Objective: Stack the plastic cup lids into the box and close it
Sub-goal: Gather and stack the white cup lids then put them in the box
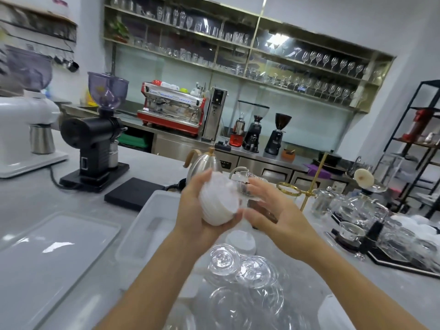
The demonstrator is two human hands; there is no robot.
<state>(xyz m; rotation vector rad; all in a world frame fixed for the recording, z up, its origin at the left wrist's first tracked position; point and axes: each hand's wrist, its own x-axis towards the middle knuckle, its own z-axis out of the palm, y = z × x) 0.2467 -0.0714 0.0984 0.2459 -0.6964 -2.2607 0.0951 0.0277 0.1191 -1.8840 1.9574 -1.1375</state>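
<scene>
My left hand [194,208] grips a stack of white plastic cup lids [219,201], held up above the counter and tilted. My right hand [269,210] hovers just right of the stack with fingers spread; its thumb is near the stack's lower edge. Below the hands, several clear dome lids [240,277] lie loose on the counter, and one white lid [240,241] lies flat beside them. The translucent plastic box [152,222] stands open to the left of my hands. Its flat lid [47,253] lies on the counter further left.
A black scale [133,192] and a steel kettle [204,163] sit behind the box. A black grinder [95,144] and a white grinder [21,129] stand at left. Glassware on a dark tray [381,234] and a brass stand [307,191] crowd the right.
</scene>
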